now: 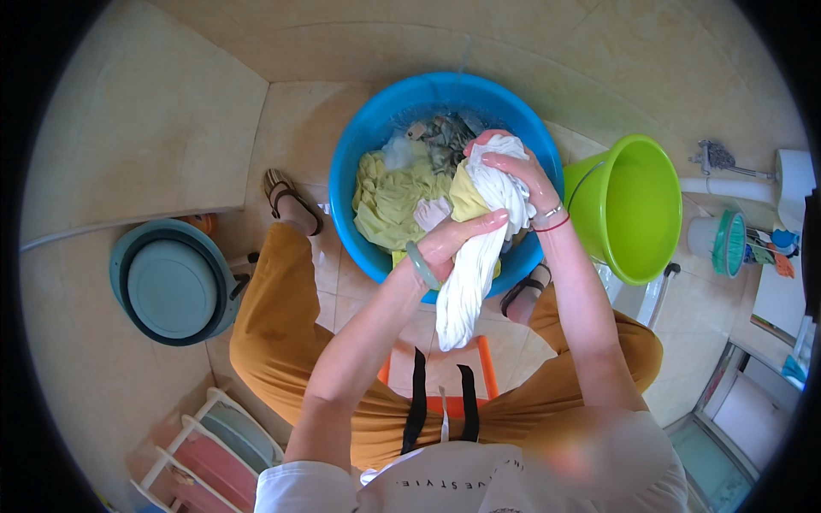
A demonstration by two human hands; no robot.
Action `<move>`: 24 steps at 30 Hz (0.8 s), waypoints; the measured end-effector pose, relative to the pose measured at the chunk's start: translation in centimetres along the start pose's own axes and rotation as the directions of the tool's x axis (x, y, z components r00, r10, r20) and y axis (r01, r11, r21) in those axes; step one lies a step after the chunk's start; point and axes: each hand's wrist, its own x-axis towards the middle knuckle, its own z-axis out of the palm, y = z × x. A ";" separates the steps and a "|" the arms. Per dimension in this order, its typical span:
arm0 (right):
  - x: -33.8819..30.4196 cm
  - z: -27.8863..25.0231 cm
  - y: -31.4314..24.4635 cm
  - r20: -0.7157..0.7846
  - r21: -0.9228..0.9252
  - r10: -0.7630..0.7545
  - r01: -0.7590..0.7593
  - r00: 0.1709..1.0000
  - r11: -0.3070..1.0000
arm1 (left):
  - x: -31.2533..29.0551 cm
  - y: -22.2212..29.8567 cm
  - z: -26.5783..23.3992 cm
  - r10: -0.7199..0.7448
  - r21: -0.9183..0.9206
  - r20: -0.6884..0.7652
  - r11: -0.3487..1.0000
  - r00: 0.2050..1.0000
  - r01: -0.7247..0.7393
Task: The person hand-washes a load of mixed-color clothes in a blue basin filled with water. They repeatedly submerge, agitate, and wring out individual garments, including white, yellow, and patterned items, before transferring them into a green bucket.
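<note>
packages: none | labels: none | signs: none | screens: none

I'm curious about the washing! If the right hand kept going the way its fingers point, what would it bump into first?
Probably the wet yellow-green clothes in the blue basin. The right hand, gripping the white cloth, points left and down toward them, though depth is hard to judge.
</note>
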 end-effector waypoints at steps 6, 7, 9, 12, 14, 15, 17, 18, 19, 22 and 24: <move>1.0 2.3 -0.3 -0.149 -0.265 -0.008 -0.032 0.989 0.964 | -0.2 1.1 1.2 0.235 0.237 -0.109 0.950 0.966 -0.205; 1.3 2.5 -0.3 -0.166 -0.293 -0.026 -0.024 0.986 0.956 | -0.2 1.2 1.2 0.280 0.268 -0.116 0.933 0.953 -0.241; 1.8 2.8 0.2 -0.198 -0.294 -0.054 -0.007 0.979 0.956 | 0.5 0.6 0.3 0.321 0.293 -0.143 0.917 0.936 -0.270; 2.8 2.4 1.7 -0.218 -0.221 -0.088 0.039 0.972 0.974 | 1.2 0.2 -0.6 0.389 0.356 -0.166 0.881 0.906 -0.313; 3.6 1.6 2.6 -0.205 -0.187 -0.111 0.073 0.972 0.980 | 1.8 -0.1 -1.1 0.422 0.397 -0.179 0.857 0.888 -0.327; 3.9 1.2 3.1 -0.236 -0.205 -0.084 0.035 0.968 0.978 | 2.1 -0.2 -1.4 0.436 0.418 -0.189 0.847 0.880 -0.330; 4.5 0.6 3.8 -0.297 -0.234 -0.033 -0.039 0.954 0.972 | 2.7 -0.5 -2.4 0.384 0.378 -0.225 0.881 0.895 -0.283; 4.8 0.2 4.6 -0.281 -0.218 0.003 -0.067 0.960 0.974 | 2.8 -0.5 -3.0 0.314 0.315 -0.246 0.921 0.917 -0.231; 5.0 -0.2 5.1 -0.268 -0.204 0.034 -0.092 0.963 0.975 | 2.7 -0.1 -3.1 0.240 0.251 -0.256 0.952 0.936 -0.175; 4.7 -1.5 5.8 -0.248 -0.047 0.075 -0.090 0.966 0.995 | 0.8 1.9 -2.9 0.065 -0.001 -0.170 0.998 0.983 -0.066; 4.0 -2.1 5.8 -0.154 -0.159 0.067 -0.092 0.986 0.983 | 0.9 2.3 -5.0 -0.014 -0.294 -0.019 0.956 1.000 0.008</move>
